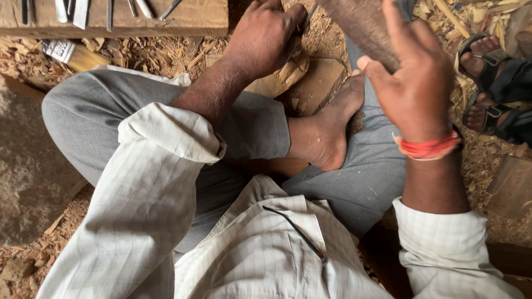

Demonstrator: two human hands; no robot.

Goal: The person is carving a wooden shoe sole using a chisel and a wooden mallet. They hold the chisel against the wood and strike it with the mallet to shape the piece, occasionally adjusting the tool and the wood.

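Left hand [266, 39] closes around a chisel [308, 15] on the wood block [310, 83]; right hand [413, 77] grips the mallet [363, 27]. Foot [327, 130] should brace firmly.

A wooden plank [188, 19] lay along the top edge with a row of metal chisels [80, 11] on it. Just below, a flat brush [72, 53] rested among wood shavings [160, 52]. At the far right another person's sandalled feet [487, 83] stood on the littered floor, near a wooden board [512, 188]
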